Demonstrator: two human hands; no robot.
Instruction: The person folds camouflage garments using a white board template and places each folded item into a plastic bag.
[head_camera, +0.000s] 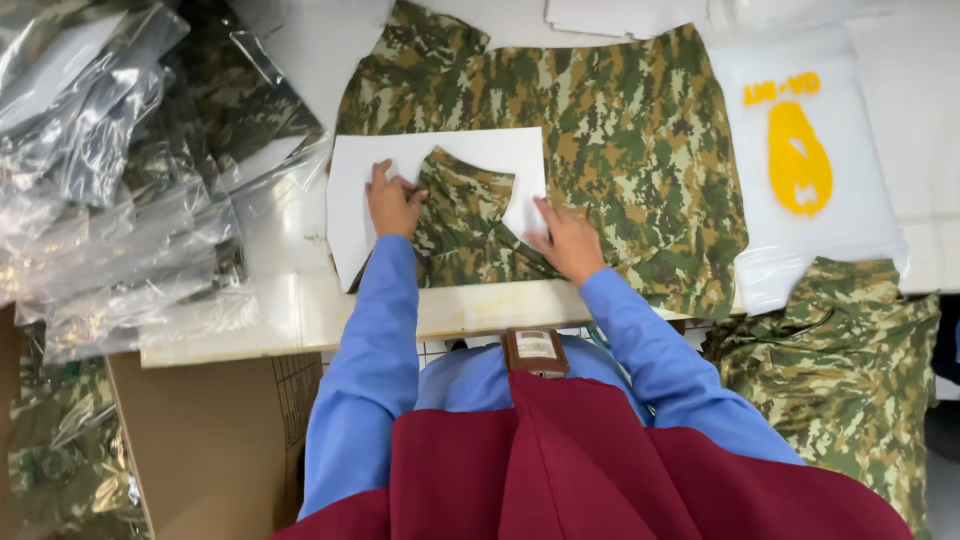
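1. A camouflage shirt (620, 150) lies spread flat on a white worktable (290, 300), a white cardboard sheet (350, 190) resting on its left half and one sleeve (465, 205) folded in over that sheet.
2. The step in hand looks like folding the garment around the sheet: the sleeve is over, the wide right side of the shirt is not yet turned in. Carrying on would likely call for holding the sheet square while the loose cloth is lifted across.
3. The left hand (392, 200) presses palm-down on the sheet at the sleeve's edge, fingers spread, gripping nothing; the right hand (570, 240) lies flat on the cloth at the sheet's lower right corner, also grasping nothing. The hands sit apart, the sleeve between them.
4. Both forearms, in blue sleeves, reach straight forward over a maroon apron (580, 470).
5. Bagged camouflage garments (110, 200) pile at left; a white plastic bag with a yellow print (810, 180) and more camouflage cloth (840, 350) lie at right.
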